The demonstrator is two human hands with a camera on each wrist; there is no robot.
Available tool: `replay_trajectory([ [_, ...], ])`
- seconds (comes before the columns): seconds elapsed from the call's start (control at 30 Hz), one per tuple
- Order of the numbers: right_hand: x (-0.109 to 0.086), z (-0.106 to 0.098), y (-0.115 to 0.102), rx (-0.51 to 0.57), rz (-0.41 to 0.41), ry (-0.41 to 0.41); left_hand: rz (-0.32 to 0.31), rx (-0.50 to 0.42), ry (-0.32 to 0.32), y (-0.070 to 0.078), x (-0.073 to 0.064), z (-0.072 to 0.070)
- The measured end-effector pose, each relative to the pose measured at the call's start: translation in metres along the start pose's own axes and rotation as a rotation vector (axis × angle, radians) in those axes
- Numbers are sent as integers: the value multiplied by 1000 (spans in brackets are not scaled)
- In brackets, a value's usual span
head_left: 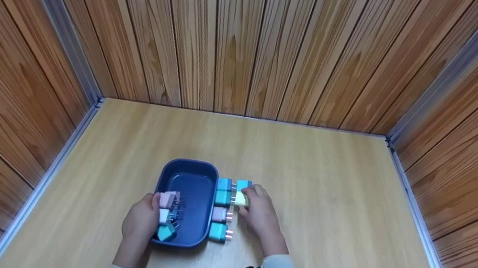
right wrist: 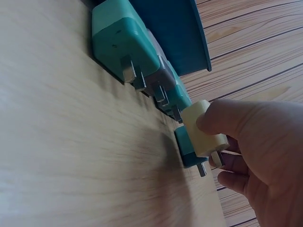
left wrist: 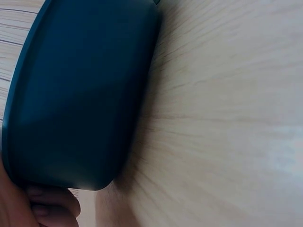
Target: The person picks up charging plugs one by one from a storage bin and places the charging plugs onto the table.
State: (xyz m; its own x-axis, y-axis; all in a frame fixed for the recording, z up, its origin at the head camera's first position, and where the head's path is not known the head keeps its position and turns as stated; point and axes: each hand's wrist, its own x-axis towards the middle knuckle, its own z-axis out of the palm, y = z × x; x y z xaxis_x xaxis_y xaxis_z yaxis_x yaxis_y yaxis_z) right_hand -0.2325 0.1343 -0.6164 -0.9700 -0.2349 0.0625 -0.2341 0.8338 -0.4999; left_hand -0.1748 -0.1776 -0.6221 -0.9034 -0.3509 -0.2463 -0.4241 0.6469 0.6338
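A dark blue tray (head_left: pixel 195 180) is on the wooden table, and my left hand (head_left: pixel 141 218) grips its left wall, fingers curled against the outside in the left wrist view. Inside, along that wall, lie a pale pink plug charger (head_left: pixel 166 200), a white one (head_left: pixel 163 215) and a teal one (head_left: pixel 165 232), prongs pointing right. My right hand (head_left: pixel 260 213) pinches a pale yellow plug charger (right wrist: pixel 201 130) between thumb and fingers, just right of the row beside the tray. Right by it sits a teal charger (right wrist: pixel 186 146) with its metal prong showing.
Along the tray's right side stand several chargers, prongs facing right: two teal ones at the far end, a pale lilac charger (head_left: pixel 219 214), and a nearer teal charger (head_left: pixel 217 232). Wood-panelled walls (head_left: pixel 245 38) enclose the table (head_left: pixel 336 194) at the back and sides.
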Motion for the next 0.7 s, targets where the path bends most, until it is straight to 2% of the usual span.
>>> replay_trajectory([
  [0.23,2,6,1,16,8,37,-3,-5,-5,-1,1,0],
  [0.53,4,9,0,-2,20,47,-3,-3,20,0,-1,0],
  [0.7,3,10,0,-13,46,27,-21,-9,2,-1,1,1],
])
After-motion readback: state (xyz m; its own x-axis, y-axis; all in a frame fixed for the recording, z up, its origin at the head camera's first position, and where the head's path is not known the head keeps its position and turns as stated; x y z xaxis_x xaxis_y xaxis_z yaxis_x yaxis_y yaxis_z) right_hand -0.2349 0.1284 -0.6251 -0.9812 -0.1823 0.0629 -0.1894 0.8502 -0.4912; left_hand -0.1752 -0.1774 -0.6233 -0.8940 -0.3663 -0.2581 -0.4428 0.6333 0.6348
